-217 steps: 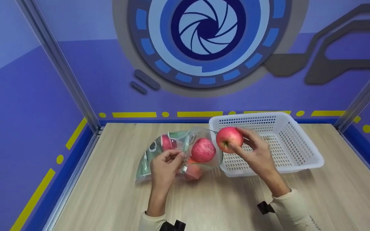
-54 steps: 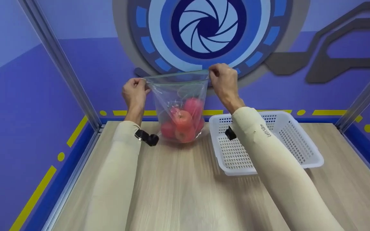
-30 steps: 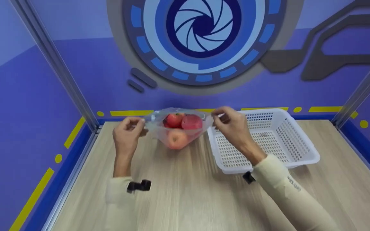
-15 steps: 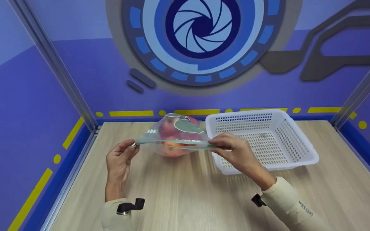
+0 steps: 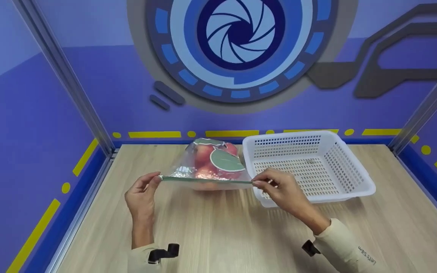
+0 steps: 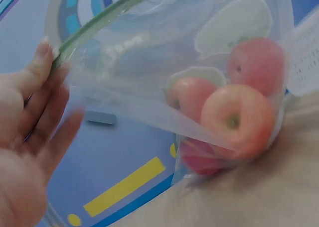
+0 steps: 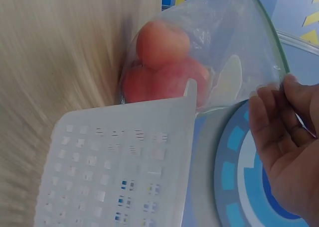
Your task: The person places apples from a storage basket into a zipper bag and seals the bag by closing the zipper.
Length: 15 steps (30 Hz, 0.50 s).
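A clear zip bag with a green zip strip and green printed patches holds several red apples. My left hand pinches the left end of the strip, where a small white slider shows at the fingertips. The right end is pinched between thumb and finger of my right hand. Between both hands the strip is stretched nearly straight. In the left wrist view the apples sit low in the bag, near the table. The right wrist view shows the bag beside the basket.
A white perforated plastic basket stands on the wooden table, right of the bag and partly behind my right hand. Blue-purple panels with metal posts enclose the table's back and sides.
Earlier my right hand held an apple by the bag. Both hands then lifted the bag by its mouth and lowered it toward me. Its opening has narrowed into a taut, straight strip.
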Motion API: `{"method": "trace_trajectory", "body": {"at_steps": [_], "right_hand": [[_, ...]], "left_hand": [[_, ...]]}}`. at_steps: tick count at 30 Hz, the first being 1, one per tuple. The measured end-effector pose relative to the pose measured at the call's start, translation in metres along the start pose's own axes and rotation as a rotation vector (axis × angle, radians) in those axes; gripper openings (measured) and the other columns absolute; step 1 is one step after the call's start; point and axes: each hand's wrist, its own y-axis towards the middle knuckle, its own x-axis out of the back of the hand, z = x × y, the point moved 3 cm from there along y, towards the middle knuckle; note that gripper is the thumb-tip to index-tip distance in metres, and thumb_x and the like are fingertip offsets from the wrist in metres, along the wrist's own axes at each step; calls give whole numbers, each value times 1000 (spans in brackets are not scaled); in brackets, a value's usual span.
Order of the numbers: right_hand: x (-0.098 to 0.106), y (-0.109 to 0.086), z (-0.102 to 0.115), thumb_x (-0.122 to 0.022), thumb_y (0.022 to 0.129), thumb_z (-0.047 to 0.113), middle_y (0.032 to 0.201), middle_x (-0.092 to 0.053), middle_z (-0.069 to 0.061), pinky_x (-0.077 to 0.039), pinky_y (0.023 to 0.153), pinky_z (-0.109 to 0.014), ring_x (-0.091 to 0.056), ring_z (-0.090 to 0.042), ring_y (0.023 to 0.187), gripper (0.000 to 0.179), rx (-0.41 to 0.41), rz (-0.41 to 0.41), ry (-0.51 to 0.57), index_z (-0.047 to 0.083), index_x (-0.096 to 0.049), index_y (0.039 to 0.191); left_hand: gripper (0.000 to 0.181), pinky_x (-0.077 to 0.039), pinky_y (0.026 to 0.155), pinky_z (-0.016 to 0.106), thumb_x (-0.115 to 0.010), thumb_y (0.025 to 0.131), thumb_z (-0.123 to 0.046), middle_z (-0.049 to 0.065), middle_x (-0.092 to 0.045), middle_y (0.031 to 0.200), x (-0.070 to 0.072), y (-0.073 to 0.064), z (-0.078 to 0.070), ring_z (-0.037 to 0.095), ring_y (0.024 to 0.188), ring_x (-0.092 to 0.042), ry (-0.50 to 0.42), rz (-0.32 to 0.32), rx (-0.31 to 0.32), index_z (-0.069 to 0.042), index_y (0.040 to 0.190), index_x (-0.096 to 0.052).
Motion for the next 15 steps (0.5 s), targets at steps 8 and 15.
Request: {"method": "trace_trajectory", "body": {"at_steps": [8, 15], "right_hand": [[-4, -4, -8, -73, 100, 8, 87, -71, -1, -61, 64, -31, -68, -21, 72, 3, -117, 155, 86, 9, -76, 100], [1, -2, -23, -70, 102, 5, 90, -71, -9, -62, 69, -31, -69, -27, 77, 3, -291, 117, 149, 3, -73, 104]], "left_hand": [[17, -60, 82, 25, -79, 91, 6, 8, -77, 93, 11, -5, 5, 14, 83, -70, -19, 71, 30, 13, 106, -75], [22, -60, 86, 27, -79, 92, 6, 8, -79, 98, 0, -4, 17, 15, 89, -72, -11, 152, 73, 11, 112, -75]]}}
